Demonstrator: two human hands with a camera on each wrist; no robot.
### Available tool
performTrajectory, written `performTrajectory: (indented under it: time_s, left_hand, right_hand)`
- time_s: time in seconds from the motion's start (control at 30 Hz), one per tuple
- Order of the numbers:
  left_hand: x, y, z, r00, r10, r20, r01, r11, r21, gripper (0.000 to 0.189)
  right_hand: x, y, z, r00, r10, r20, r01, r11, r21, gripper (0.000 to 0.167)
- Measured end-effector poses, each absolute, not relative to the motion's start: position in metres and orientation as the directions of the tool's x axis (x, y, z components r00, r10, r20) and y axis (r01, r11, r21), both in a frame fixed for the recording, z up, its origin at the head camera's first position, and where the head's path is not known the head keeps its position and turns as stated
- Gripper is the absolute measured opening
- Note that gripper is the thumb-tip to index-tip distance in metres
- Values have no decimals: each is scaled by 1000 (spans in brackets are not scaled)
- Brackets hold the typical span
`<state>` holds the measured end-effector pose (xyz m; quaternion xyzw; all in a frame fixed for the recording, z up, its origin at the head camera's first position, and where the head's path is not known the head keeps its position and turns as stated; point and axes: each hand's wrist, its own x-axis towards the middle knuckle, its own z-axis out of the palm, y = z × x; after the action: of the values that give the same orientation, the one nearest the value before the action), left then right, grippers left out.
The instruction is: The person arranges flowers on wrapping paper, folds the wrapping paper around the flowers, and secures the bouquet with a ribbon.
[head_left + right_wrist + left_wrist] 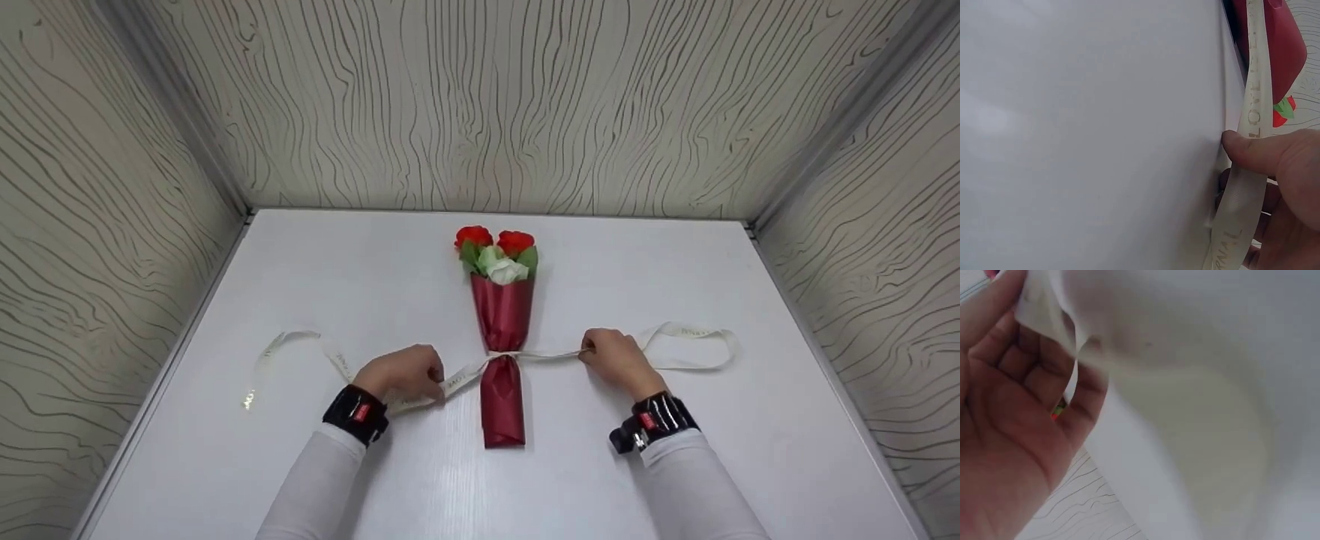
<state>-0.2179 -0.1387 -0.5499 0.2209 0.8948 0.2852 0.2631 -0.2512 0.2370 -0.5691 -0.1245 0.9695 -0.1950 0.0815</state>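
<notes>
A bouquet in dark red wrapping (504,307) lies on the white table, with two red roses (515,242) and a white rose (507,271) at its far end. A cream ribbon (551,357) with gold lettering crosses the narrowed middle of the wrapping and runs out to both sides. My left hand (405,373) grips the ribbon left of the bouquet, thumb and fingers curled at it. On the right, my right hand (616,360) pinches the other length between thumb and fingers, as the right wrist view shows. Both lengths look drawn out from the wrapping.
The ribbon's left tail (289,334) curves across the white table (420,285), and its right tail makes a loop (731,349) beyond my right hand. Wood-grain patterned walls (480,112) enclose the table at the back and sides.
</notes>
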Motion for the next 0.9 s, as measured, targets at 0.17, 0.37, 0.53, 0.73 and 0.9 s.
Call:
performTrajectory:
  time_s: [0.17, 0.37, 0.53, 0.73, 0.9]
  left_hand:
    - [-223, -144, -537, -687, 663, -296, 298, 629, 718, 29]
    - [-230, -134, -535, -670, 739, -69, 264, 325, 908, 13]
    - [-231, -113, -542, -738, 671, 71, 247, 171, 954, 15]
    - [-233, -89, -551, -849, 513, 125, 196, 86, 977, 20]
    - [-235, -77, -560, -907, 384, 174, 222, 85, 971, 24]
  right_hand:
    - [-251, 236, -569, -955, -273, -114, -206, 891, -404, 7]
    - [-252, 236, -568, -956, -266, -123, -196, 892, -407, 6]
    - [-253, 236, -571, -959, -261, -114, -199, 900, -387, 7]
    - [-253, 237, -572, -960, -264, -94, -210, 899, -386, 6]
    - [-251, 238, -571, -960, -269, -84, -214, 890, -403, 6]
